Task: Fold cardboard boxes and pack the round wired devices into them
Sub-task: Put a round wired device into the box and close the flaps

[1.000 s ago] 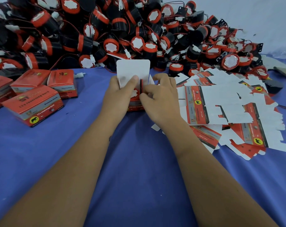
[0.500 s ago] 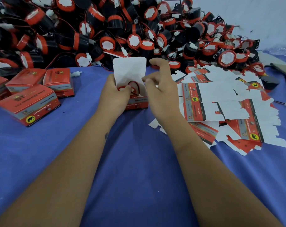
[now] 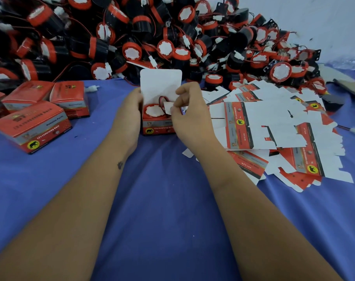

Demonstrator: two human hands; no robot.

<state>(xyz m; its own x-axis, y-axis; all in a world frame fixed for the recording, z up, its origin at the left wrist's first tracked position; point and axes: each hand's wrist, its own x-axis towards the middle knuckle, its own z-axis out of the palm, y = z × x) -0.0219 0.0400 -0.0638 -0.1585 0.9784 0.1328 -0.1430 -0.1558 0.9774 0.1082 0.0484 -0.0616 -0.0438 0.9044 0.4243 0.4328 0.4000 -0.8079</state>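
both hands work an open box [image 3: 159,126] with one round device [image 3: 154,111] inside, on the blue cloth [image 3: 162,199].
left hand [image 3: 130,114] reaches in from lower left, palm against the box's left wall, fingers hidden behind it so their curl can't be told. right hand [image 3: 189,116] comes from lower right, thumb and forefinger clamped on the small white side flap [image 3: 168,108], other fingers curled above. box sits upright at table centre, opening up, lid flap [image 3: 161,84] standing vertical at the far side; long side runs left-right. device lies flat, white face up, wire looped above. closed boxes [image 3: 40,120] sit left, flat cartons [image 3: 274,126] right, device pile [image 3: 152,37] behind.
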